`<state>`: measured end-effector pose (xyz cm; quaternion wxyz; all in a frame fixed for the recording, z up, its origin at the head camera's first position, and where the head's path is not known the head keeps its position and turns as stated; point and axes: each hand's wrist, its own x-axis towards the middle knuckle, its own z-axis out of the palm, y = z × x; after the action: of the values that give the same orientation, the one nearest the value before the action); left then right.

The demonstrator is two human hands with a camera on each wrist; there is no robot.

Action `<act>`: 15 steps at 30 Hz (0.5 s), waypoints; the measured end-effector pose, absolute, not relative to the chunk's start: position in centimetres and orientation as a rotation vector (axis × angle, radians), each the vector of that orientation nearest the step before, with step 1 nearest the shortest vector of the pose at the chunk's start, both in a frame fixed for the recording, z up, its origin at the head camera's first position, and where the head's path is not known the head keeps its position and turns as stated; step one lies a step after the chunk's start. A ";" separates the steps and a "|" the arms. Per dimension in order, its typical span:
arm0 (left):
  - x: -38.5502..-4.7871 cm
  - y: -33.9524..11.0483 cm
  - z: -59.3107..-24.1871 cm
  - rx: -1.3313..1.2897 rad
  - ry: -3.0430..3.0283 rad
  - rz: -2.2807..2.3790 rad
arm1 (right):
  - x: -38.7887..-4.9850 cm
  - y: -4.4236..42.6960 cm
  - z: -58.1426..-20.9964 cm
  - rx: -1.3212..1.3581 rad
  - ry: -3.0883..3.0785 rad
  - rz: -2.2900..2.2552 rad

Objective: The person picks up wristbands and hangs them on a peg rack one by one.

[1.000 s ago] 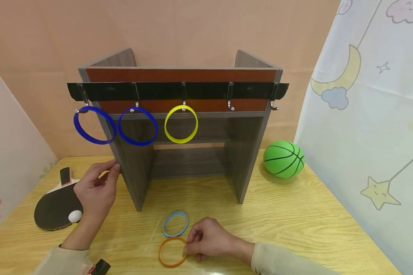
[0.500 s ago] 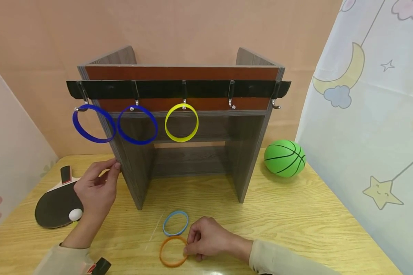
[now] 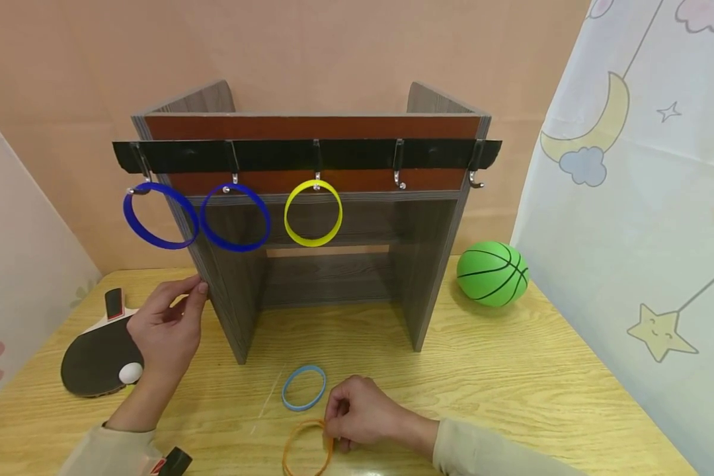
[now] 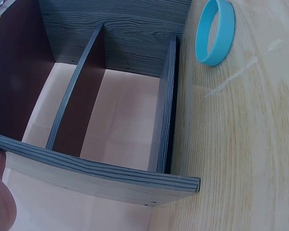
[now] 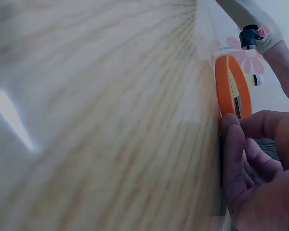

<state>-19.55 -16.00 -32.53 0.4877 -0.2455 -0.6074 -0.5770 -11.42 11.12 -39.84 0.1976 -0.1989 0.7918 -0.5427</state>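
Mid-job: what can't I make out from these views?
Right wrist view: held part of the orange ring, behind the right grip.
Head view: the ring's near side, cut off by the bottom edge.
Head view: part of the paddle, behind the left grip.
Left wrist view: most of the left grip, cut off by the left edge; pinch or touch on the shelf is unclear.

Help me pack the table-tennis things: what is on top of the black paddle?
A white ball rests on the black paddle. The left hand covers part of the paddle; anything there is hidden.
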 end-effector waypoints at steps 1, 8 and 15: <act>-19.5 -16.0 -32.5 -0.595 -1.480 -1.400 | -11.4 11.1 -39.8 -0.556 2.217 -1.524; -19.5 -16.0 -32.5 -0.595 -1.476 -1.401 | -11.2 11.6 -39.8 -0.581 2.166 -1.576; -19.4 -15.9 -32.4 -0.596 -1.472 -1.398 | -10.9 12.3 -39.6 -0.630 2.084 -1.639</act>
<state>-19.42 -15.91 -32.36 0.4906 -0.2456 -0.6061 -0.5759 -10.92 12.35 -39.61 0.2069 -0.2261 0.7482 -0.5885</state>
